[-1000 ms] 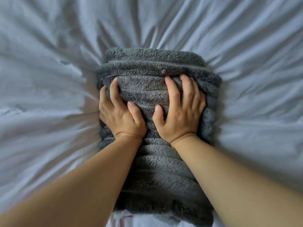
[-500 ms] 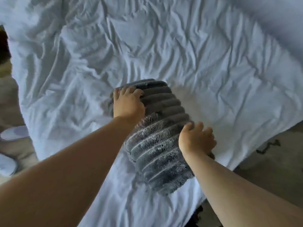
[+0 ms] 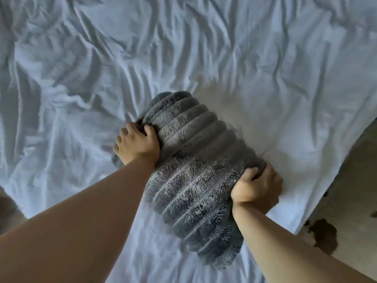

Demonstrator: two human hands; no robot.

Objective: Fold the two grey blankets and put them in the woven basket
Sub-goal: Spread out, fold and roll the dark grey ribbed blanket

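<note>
A folded grey ribbed blanket [image 3: 195,168] forms a thick bundle on the white bed sheet [image 3: 204,58], lying diagonally from upper left to lower right. My left hand [image 3: 136,145] grips its left side, fingers dug into the plush. My right hand [image 3: 257,186] clasps its right edge with the fingers curled under the bundle. A second grey blanket and the woven basket are not in view.
The wrinkled sheet covers most of the view. The bed's edge runs diagonally at the right, with beige floor [image 3: 350,180] beyond it and a dark patch [image 3: 324,235] on the floor near the bed corner.
Both hands went from pressing flat on top of the bundle to gripping its two sides. The view pulled back and the blanket now lies at an angle near the bed's edge.
</note>
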